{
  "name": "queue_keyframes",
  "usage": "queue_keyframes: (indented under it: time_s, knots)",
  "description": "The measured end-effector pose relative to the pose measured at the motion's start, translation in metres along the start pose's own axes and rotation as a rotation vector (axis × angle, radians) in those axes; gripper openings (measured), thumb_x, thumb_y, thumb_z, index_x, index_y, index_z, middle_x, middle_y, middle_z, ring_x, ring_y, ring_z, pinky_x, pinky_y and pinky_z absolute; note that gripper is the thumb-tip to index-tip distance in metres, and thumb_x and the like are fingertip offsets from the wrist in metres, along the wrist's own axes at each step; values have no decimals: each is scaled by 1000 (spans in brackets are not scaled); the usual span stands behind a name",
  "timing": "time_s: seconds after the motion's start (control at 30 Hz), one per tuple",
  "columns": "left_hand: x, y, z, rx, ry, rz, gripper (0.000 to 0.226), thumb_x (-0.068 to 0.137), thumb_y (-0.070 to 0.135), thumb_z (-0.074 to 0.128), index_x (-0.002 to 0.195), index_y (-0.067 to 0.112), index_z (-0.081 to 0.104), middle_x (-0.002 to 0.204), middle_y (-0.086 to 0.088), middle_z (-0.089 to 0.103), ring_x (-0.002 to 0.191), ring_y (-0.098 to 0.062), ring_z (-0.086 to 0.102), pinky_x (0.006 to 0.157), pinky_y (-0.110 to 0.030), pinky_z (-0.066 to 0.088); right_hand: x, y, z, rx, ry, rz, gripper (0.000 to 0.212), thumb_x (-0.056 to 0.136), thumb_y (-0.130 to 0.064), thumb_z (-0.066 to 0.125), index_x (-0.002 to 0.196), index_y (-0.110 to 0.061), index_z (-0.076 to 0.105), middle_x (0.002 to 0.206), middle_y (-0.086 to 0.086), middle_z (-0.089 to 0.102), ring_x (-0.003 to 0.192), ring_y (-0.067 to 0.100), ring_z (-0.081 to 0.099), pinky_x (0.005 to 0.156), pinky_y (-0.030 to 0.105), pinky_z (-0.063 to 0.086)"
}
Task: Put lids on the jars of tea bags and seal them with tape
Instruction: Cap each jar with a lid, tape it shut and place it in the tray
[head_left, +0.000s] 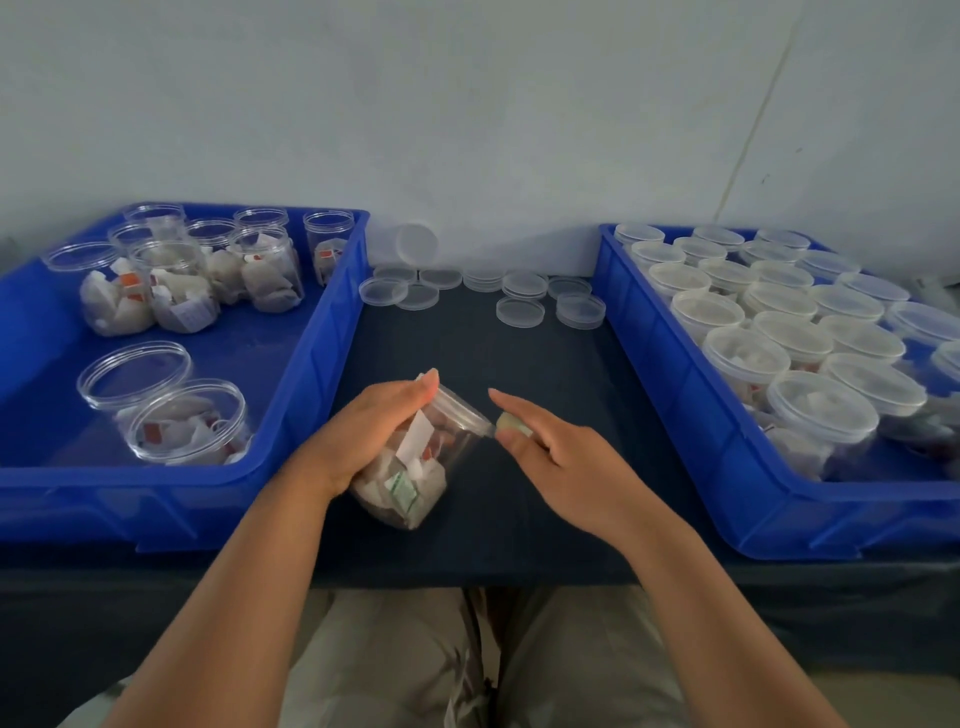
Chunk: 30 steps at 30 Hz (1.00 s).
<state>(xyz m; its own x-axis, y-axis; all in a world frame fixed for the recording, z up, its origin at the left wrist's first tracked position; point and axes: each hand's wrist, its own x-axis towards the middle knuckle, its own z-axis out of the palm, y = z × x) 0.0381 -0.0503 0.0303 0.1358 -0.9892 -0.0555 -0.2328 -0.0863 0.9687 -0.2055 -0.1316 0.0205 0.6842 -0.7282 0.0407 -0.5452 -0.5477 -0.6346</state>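
Our left hand (363, 431) wraps its fingers around a clear jar (415, 467) of tea bags, holding it tilted over the near middle of the dark bench (519, 364). The jar's mouth end points up and to the right. Whether a lid sits on it, we cannot tell for sure.

Our right hand (561, 457) pinches a small pale tape roll (511, 423) between thumb and curled fingers, with the index finger stretched out straight. The roll is right at the rim of the jar's mouth.

On the left, a blue crate (332, 312) holds open jars (192, 421) of tea bags. On the right, a second blue crate (670, 395) is packed with lidded jars (821, 410). Between the crates, at the far side of the bench, lie loose clear lids (519, 310), some of them stacked.
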Motion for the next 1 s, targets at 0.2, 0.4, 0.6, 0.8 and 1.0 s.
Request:
queue_keyframes:
  time_s: [0.2,0.4,0.6,0.8,1.0]
  knots:
    - [1,-16,6,-192,1,5,73,76,92,58,116,35,79,112,-10,79,103,-24,76,80,-27,62,6,-15,12,42,64,11,58,103,-71,31,158,-53,32,92,-36,61,74,-16,55,63,11,38]
    - [1,-16,24,-91,176,80,48,85,81,44,106,51,75,107,3,79,98,-13,76,88,-38,56,-2,-15,2,48,46,45,52,106,-64,37,156,-48,43,77,-40,60,72,-20,56,59,8,41]
    - [1,-13,24,-107,166,140,36,96,60,46,102,43,78,105,-4,78,97,-20,76,79,-30,63,-3,-10,-23,7,-65,79,46,102,-68,42,143,-52,53,79,-47,58,82,-23,56,71,16,40]
    - [9,-5,20,61,221,121,28,106,51,46,116,34,66,105,18,72,99,-3,70,75,-17,52,2,-13,-11,7,16,89,58,101,-70,42,156,-50,41,86,-32,50,81,-9,53,69,13,38]
    - [-4,10,33,375,370,160,60,91,84,38,137,50,56,126,33,64,113,18,56,87,-10,42,-6,-19,1,-37,153,104,49,104,-67,38,146,-45,55,84,-24,64,71,-1,60,59,18,41]
